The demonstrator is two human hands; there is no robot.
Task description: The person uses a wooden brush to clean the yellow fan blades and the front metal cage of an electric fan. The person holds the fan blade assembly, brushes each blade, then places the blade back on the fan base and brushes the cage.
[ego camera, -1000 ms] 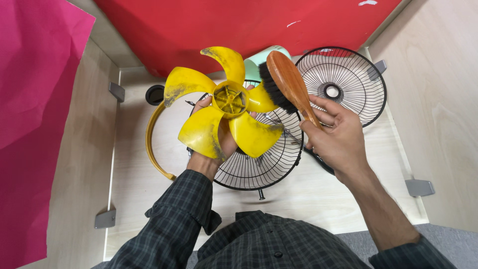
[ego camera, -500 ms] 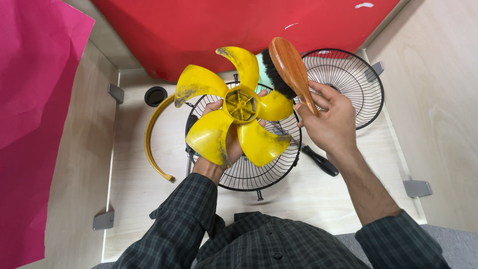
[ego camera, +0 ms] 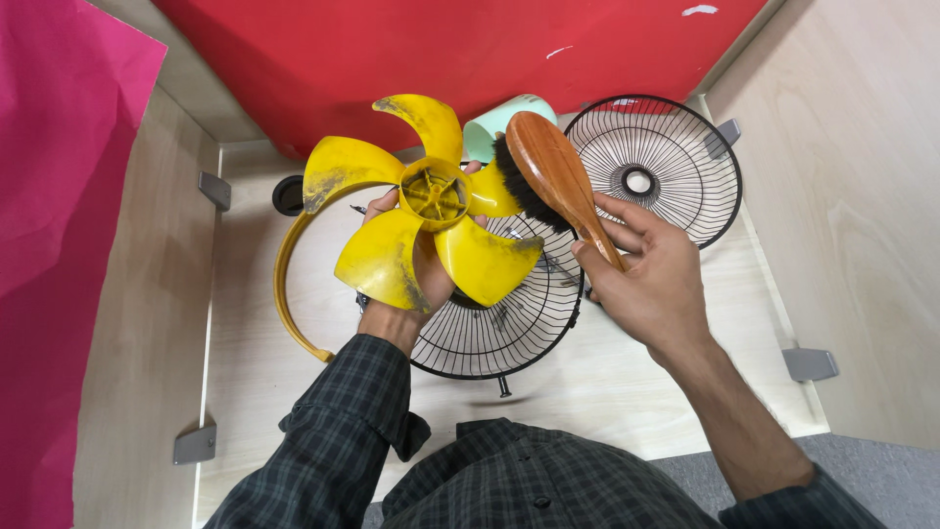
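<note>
Walled tabletop: left hand grips fan blade; right hand brush.

Bright even overhead light, soft shadows, sharp focus, wide-angle edge distortion

In my left hand: yellow five-blade fan propeller, held up from behind the hub, open ribbed hub facing me, dark grime on blade edges. In my right hand: wooden brush, glossy brown back toward me, gripped by the handle, black bristles pressed on the blade to the right of the hub.
</note>
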